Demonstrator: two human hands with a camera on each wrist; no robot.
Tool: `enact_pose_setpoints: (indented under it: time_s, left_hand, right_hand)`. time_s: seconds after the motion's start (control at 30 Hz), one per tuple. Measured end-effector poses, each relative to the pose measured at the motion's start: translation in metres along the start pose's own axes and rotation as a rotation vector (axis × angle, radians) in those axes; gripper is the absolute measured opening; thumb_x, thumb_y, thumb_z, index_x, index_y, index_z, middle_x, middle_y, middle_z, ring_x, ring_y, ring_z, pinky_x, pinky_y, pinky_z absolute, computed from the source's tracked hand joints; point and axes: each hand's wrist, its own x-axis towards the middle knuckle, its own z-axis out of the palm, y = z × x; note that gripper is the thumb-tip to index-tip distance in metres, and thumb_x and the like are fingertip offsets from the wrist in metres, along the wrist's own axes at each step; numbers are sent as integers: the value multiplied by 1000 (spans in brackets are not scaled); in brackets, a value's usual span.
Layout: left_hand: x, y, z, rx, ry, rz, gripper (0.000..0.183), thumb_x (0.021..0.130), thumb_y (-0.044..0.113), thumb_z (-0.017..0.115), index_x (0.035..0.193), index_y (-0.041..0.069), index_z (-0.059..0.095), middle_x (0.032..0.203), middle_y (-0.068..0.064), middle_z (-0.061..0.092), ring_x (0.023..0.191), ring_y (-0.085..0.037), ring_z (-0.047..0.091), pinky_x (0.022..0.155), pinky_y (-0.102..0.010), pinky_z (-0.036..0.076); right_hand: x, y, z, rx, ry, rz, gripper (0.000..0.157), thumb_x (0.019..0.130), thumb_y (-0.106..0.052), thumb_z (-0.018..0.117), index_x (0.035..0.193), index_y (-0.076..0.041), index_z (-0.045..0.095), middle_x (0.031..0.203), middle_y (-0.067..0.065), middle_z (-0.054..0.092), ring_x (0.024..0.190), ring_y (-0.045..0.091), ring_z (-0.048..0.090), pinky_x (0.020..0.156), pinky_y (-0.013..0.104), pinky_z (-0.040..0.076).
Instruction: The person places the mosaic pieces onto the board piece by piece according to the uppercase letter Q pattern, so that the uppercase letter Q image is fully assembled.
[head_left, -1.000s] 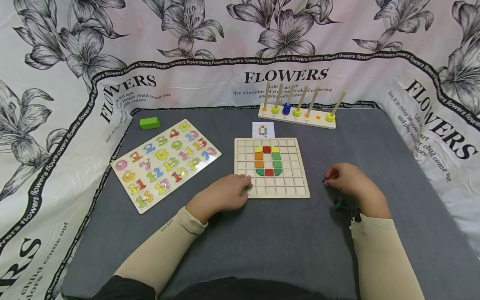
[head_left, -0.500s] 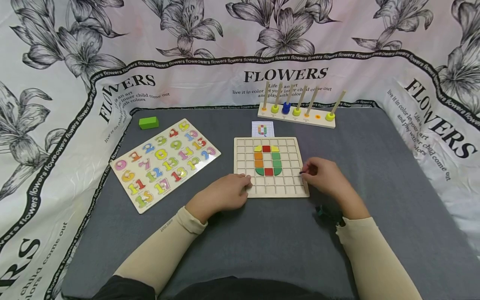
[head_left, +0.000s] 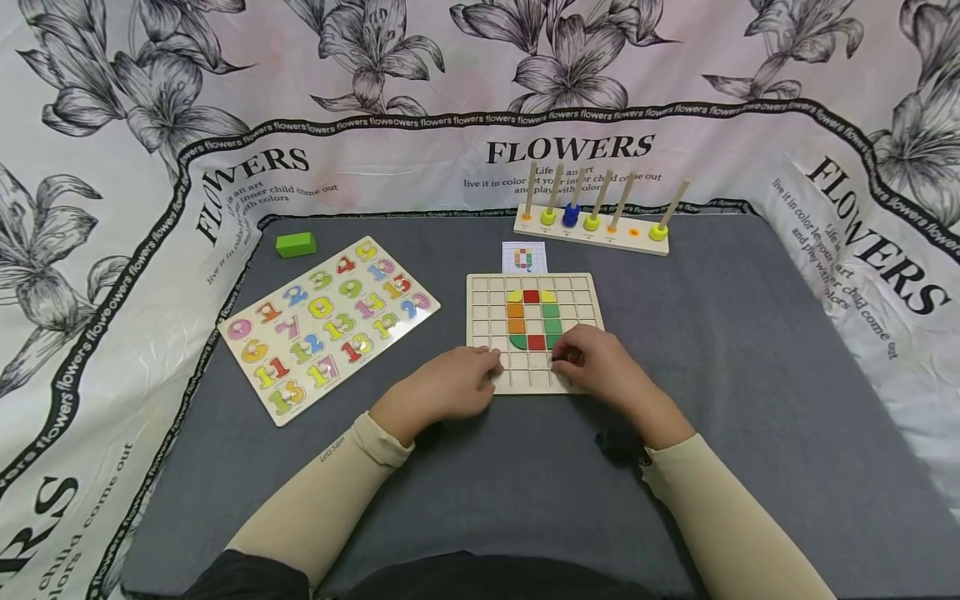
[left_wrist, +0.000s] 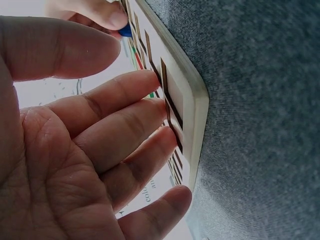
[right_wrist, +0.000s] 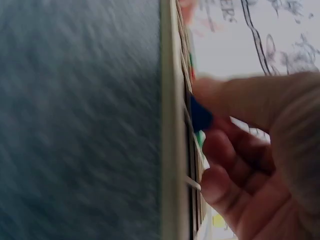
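My right hand [head_left: 600, 364] pinches a small blue tile [right_wrist: 201, 116] between thumb and fingers, low over the wooden grid board [head_left: 513, 384], near the board's lower right. In the right wrist view the tile is tilted beside the grid ridges; whether it touches them I cannot tell. Red, orange, yellow and green tiles [head_left: 516, 318] form a ring on the board. My left hand [head_left: 450, 385] rests its fingertips on the board's left edge, fingers fairly straight, as the left wrist view shows. Behind the board lies a small card [head_left: 524, 257] with a coloured figure like a Q.
A number puzzle board [head_left: 330, 329] lies to the left, with a green block [head_left: 296, 244] behind it. At the back right stands a peg stand [head_left: 591, 231] with several rods and a few rings. Flower-printed cloth [head_left: 405, 167] borders the grey table [head_left: 750, 350].
My right hand has moved left from the bare table beside the board to above its lower right part, carrying the blue tile. The left hand has stayed at the board's edge.
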Motion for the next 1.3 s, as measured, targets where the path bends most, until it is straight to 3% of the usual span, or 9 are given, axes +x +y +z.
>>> enact_pose_setpoints:
  time_s: [0.27, 0.47, 0.67, 0.83, 1.0, 1.3]
  left_hand:
    - [1, -1, 0, -11, 0, 12, 34, 105, 11, 56, 136, 6, 68, 133, -9, 72, 114, -24, 68, 110, -43, 56]
    - [1, -1, 0, -8, -3, 2, 35, 105, 13, 56, 138, 6, 68, 133, -8, 72, 113, -24, 67, 110, -43, 56]
    - [1, -1, 1, -1, -9, -8, 36, 106, 13, 56, 140, 6, 67, 134, -7, 72, 114, -23, 66, 111, -42, 55]
    - [1, -1, 1, 1, -9, -4, 36, 106, 13, 55, 139, 6, 67, 134, -7, 72, 114, -23, 66, 111, -42, 55]
    - [1, -1, 0, -5, -2, 0, 35, 106, 12, 56, 137, 6, 67, 130, -7, 72, 111, -23, 66, 109, -42, 56]
    - [1, -1, 1, -4, -4, -8, 34, 105, 13, 57, 137, 6, 67, 129, -7, 73, 107, -22, 66, 106, -42, 57]
  right_hand:
    - [-4, 10, -11, 74, -72, 7, 6, 99, -7, 78, 100, -13, 78, 91, -1, 69, 79, 16, 57, 68, 30, 49]
    - [-3, 11, -8, 52, -42, 37, 3, 101, -10, 77, 103, -9, 77, 92, 3, 69, 80, 17, 57, 69, 32, 49]
    - [-3, 10, -5, 26, -69, 96, 5, 102, -14, 77, 102, -9, 77, 90, 4, 67, 79, 18, 55, 69, 33, 48]
    - [-3, 8, -6, 28, -80, 95, 7, 99, -15, 80, 101, -9, 77, 90, 4, 67, 80, 18, 56, 71, 35, 49]
    - [-1, 6, -1, -1, -39, 85, 6, 101, -12, 76, 95, -9, 76, 88, 5, 66, 76, 17, 55, 69, 34, 47]
    - [-1, 2, 1, -13, -27, 125, 9, 99, -16, 79, 93, -11, 76, 88, 4, 66, 76, 18, 56, 68, 34, 48]
